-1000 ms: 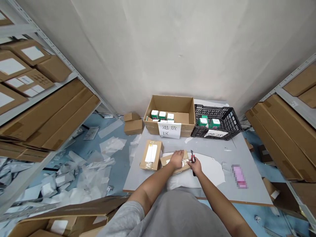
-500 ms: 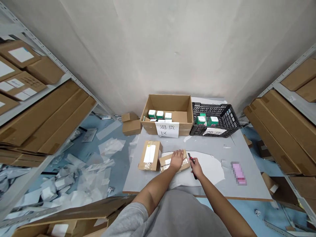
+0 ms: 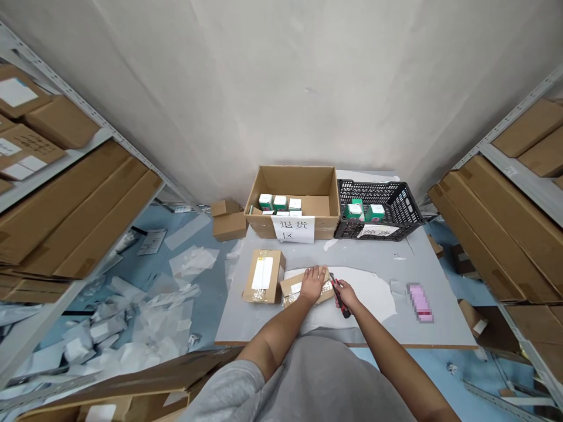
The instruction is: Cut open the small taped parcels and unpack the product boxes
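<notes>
A small taped cardboard box [image 3: 291, 286] lies on a white sheet [image 3: 373, 293] near the table's front. My left hand [image 3: 313, 282] rests on top of it, fingers stretched out over the upper face. Closed around a black and red utility knife [image 3: 341, 302], my right hand [image 3: 347, 295] is just to the right of the box. The knife's tip end is at the box's right end; whether it touches the cardboard I cannot tell. Left of this box stands a larger taped carton [image 3: 269, 275] with a white label.
Behind are an open cardboard box [image 3: 325, 227] with a paper sign and a black plastic crate [image 3: 407, 225], both holding green-white boxes. A blurred pink item [image 3: 420, 303] lies at the right. Shelves with cartons flank the table [image 3: 440, 334]; packing waste [image 3: 145, 328] covers the left floor.
My right hand has turned the utility knife, and its tip end has come closer to the small box's right end. My left hand stays on the box. The view has shifted slightly.
</notes>
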The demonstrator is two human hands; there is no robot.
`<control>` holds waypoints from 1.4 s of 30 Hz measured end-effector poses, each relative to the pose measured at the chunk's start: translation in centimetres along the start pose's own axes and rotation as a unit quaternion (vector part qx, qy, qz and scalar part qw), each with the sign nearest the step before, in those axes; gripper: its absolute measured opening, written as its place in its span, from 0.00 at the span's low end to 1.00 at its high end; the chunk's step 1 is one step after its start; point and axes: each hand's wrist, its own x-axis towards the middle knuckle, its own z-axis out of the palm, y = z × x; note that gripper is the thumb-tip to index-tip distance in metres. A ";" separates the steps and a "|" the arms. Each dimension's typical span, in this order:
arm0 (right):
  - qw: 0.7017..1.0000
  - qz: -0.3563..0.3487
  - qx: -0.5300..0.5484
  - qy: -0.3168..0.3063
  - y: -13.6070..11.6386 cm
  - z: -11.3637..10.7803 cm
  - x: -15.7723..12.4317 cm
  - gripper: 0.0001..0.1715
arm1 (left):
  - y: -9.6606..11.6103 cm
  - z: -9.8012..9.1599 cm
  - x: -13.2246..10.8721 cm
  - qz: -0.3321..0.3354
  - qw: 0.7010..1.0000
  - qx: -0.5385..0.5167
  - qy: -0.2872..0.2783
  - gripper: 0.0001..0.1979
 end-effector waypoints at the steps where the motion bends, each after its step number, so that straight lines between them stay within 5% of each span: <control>1: 1.000 0.015 0.014 -0.010 0.0 0.1 -0.1 0.21 | 0.0 0.0 0.0 -0.002 1.000 -0.001 0.000 0.31; 6: 0.996 0.039 0.074 -0.021 0.3 0.4 -0.5 0.20 | 0.0 0.2 -0.1 -0.003 1.000 -0.001 -0.002 0.31; 22: 0.999 0.043 0.025 -0.007 0.4 1.0 -0.7 0.20 | -0.6 0.7 0.4 0.015 1.000 -0.004 0.016 0.33; 42: 0.998 0.045 0.041 0.031 -0.5 3.6 -0.2 0.13 | -1.1 -0.3 2.3 0.073 0.982 0.164 -0.059 0.28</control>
